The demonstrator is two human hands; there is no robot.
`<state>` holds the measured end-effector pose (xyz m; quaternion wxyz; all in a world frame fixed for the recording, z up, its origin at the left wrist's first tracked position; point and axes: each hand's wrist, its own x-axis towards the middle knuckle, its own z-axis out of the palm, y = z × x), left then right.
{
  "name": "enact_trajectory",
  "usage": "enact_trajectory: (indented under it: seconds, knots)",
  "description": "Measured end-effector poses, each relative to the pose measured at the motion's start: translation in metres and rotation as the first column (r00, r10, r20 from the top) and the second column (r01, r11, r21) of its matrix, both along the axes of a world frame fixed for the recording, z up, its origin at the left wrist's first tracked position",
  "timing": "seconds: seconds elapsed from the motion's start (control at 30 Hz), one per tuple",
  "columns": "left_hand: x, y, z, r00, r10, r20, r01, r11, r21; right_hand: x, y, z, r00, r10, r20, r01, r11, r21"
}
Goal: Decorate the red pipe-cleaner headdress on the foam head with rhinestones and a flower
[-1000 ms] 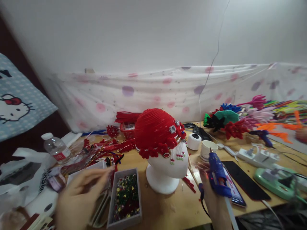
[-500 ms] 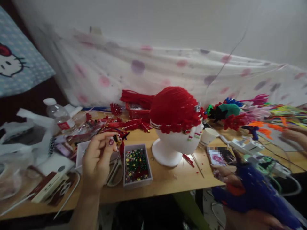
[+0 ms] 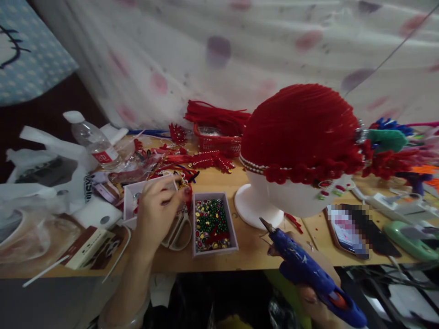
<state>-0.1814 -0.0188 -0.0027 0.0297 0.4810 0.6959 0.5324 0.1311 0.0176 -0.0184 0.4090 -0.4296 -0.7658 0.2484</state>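
Observation:
My left hand (image 3: 159, 208) is raised over the scissors (image 3: 178, 230) and the left white box (image 3: 132, 201), its thumb and forefinger pinched on a small gold and dark thing I cannot make out. In my right hand (image 3: 317, 269) is a blue glue gun (image 3: 308, 269), its nozzle pointing up and left. A white mannequin head (image 3: 284, 196) wears a red cap (image 3: 302, 128) with pearl trim, red flowers and small hanging beads. The tray of beads (image 3: 211, 226) stands between my left hand and the mannequin's base.
A red basket (image 3: 217, 144) stands at the back, with red trimmings around it. A bottle (image 3: 94, 141), plastic bags and a small carton (image 3: 91, 246) are on the left. A phone (image 3: 348, 230), a power strip (image 3: 394, 205) and colourful craft pieces are on the right.
The view has shifted closer to the mannequin, which now appears larger and further right. My right hand has brought the glue gun inward, toward the mannequin's base. A hand at the far right has left the view.

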Motion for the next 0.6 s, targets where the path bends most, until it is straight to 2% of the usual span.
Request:
enact_trajectory:
  seconds: [0.07,0.2,0.27,0.3,0.33,0.4,0.47,0.53,0.6]
  knots:
    - [0.001,0.002,-0.001,0.999,-0.012,-0.046,0.010,0.999,-0.044,0.002,0.004,-0.003,0.996,0.092,0.013,-0.092,0.996,-0.016]
    - [0.011,0.002,0.000,0.998,-0.049,0.048,0.056,0.988,-0.146,-0.001,0.012,-0.002,0.970,0.237,0.053,-0.239,0.970,0.035]
    - [0.016,0.004,0.001,0.996,-0.088,-0.020,0.083,0.978,-0.193,-0.001,0.014,-0.006,0.966,0.250,0.070,-0.254,0.965,0.065]
    - [0.018,0.005,0.001,0.985,-0.145,-0.095,0.120,0.967,-0.225,-0.001,0.016,-0.009,0.968,0.240,0.078,-0.246,0.966,0.078]
    - [0.020,0.007,0.000,0.957,-0.229,-0.179,0.175,0.946,-0.274,0.001,0.017,-0.012,0.969,0.230,0.092,-0.238,0.968,0.086]
    - [0.024,0.011,-0.003,0.849,-0.419,-0.323,0.268,0.867,-0.419,0.005,0.019,-0.020,0.969,0.216,0.118,-0.229,0.966,0.118]
    - [0.027,0.014,-0.007,0.729,-0.552,-0.405,0.277,0.778,-0.563,0.010,0.021,-0.027,0.963,0.217,0.159,-0.239,0.961,0.140]
    - [0.029,0.016,-0.011,0.668,-0.610,-0.427,0.240,0.719,-0.652,0.018,0.023,-0.036,0.958,0.210,0.194,-0.240,0.960,0.143]
    - [0.032,0.017,-0.012,0.653,-0.629,-0.421,0.221,0.690,-0.689,0.026,0.025,-0.046,0.956,0.205,0.211,-0.231,0.967,0.107]
